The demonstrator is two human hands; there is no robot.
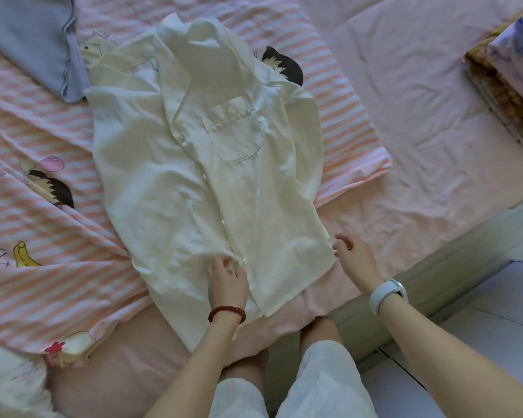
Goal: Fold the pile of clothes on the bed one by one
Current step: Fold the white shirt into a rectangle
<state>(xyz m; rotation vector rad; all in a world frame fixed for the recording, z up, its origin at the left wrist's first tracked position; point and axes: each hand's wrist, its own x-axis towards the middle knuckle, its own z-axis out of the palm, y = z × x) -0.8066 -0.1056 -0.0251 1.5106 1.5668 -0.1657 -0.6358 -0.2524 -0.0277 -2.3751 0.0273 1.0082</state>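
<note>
**One cream shirt spread flat, both hands at its hem**

A single cream button-up shirt (pixel 206 164) lies face up on the bed (pixel 420 116), collar away from the person, one chest pocket showing. Its sleeves are tucked under or folded in and hard to trace. It rests partly on a pink striped cartoon-print quilt (pixel 37 206), whose left side runs out of frame.

The left hand (pixel 227 282), with a red bead bracelet (pixel 227 312) at the wrist, pinches the button placket near the hem. The right hand (pixel 352 254), with a white watch (pixel 388 294) on the wrist, hovers just beside the shirt's right hem corner, fingers loosely curled; whether they touch the cloth is unclear.

A grey-blue cloth (pixel 34 40) is cut off at top left; a stack of folded bedding (pixel 507 79) sits at the right edge. Bare pink sheet lies open to the shirt's right.
</note>
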